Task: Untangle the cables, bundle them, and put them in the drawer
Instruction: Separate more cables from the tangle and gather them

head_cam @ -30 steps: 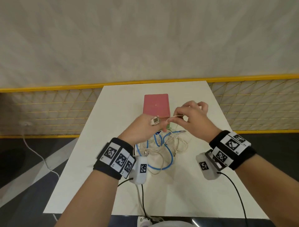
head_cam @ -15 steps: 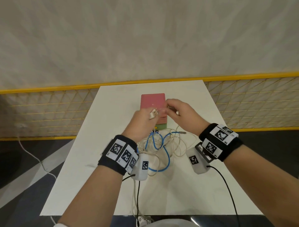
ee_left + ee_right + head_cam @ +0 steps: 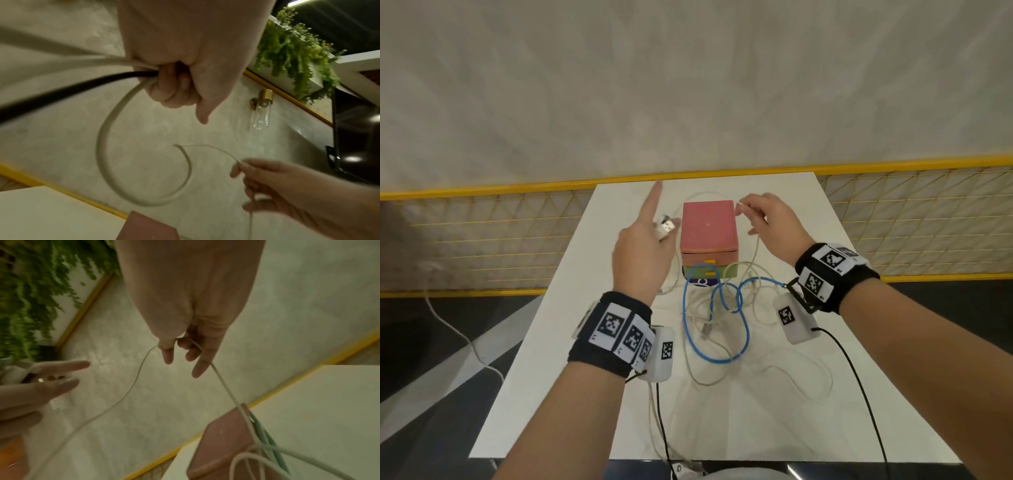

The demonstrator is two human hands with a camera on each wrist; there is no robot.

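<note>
A small drawer box (image 3: 708, 226) with a pink top and shut pink, green and purple drawers stands mid-table. In front of it a blue cable (image 3: 717, 308) lies looped among tangled white cables (image 3: 756, 308). My left hand (image 3: 650, 236) is raised left of the box. Its index finger points up while the curled fingers grip a white cable (image 3: 102, 146) near its USB plug (image 3: 666, 226). My right hand (image 3: 743, 209) is right of the box top and pinches the same thin white cable (image 3: 141, 366), which arcs behind the box between the hands.
The white table (image 3: 825, 411) ends close behind the box at a yellow mesh fence (image 3: 482, 233) and a grey wall. Black leads (image 3: 859, 383) trail from both wrist cameras over the near edge. Dark floor lies to the left.
Both hands rose from the tangle and moved apart to either side of the box. This drew a length of white cable out between them. My left index finger has straightened.
</note>
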